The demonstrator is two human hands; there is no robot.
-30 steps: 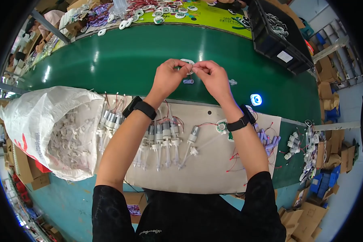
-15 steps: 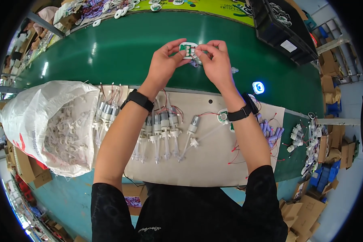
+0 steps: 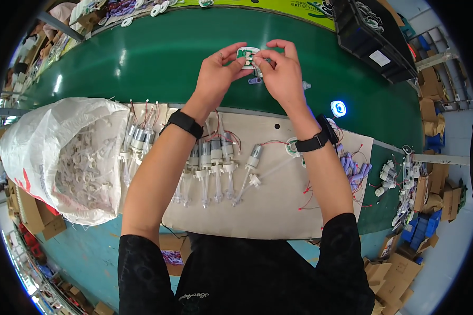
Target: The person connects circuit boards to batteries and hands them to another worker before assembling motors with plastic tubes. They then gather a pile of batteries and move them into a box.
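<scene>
Green worktable (image 3: 157, 68) with a beige mat (image 3: 268, 215), left hand (image 3: 219, 72) gripping a white-backed circuit board (image 3: 244, 54) over the green, right hand (image 3: 280, 72) at its right edge, grasp unclear, purple battery (image 3: 254, 81) just below, motors (image 3: 216, 151) on the mat.

Board (image 3: 244, 53) between my left hand (image 3: 218, 72) and right hand (image 3: 281, 76), over the bench (image 3: 157, 68). 1 battery (image 3: 255, 81) just on my side of the grip. Lamp (image 3: 338, 108) on the bench, right of the grip and nearer me. Mat (image 3: 257, 223) nearer me too; on it, motors (image 3: 216, 149) in a row, 1 lone motor (image 3: 255, 155) to their right, battery heap (image 3: 353, 170) at the right end. Sack (image 3: 37, 157) well left of my grip. Crate (image 3: 355, 55) well right, parts inside.
</scene>
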